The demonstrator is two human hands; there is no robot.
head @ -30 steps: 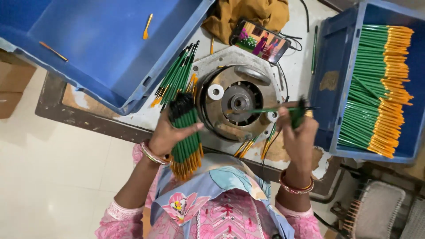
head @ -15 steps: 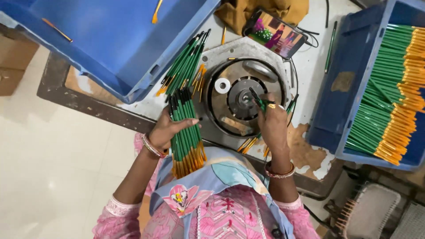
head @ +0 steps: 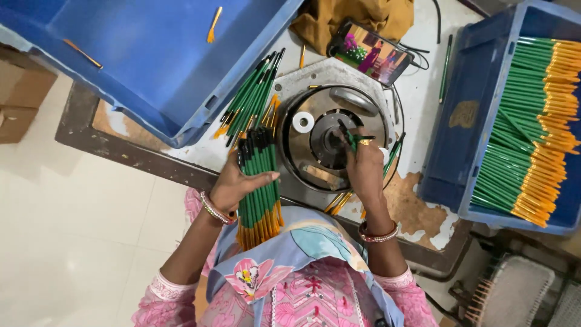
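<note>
The bundle of green pencils [head: 259, 188], gripped only around its middle by the left hand [head: 233, 189], could fan out and slide into the lap, since its orange ends hang unsupported past the table [head: 417, 91] edge. The right hand [head: 365, 166] pinches a single green pencil [head: 350, 134] at the round metal machine [head: 327, 136]; fingers so close to its hub may get caught, though whether it spins is unclear. Both wrists are bent downward, elbows tucked in.
</note>
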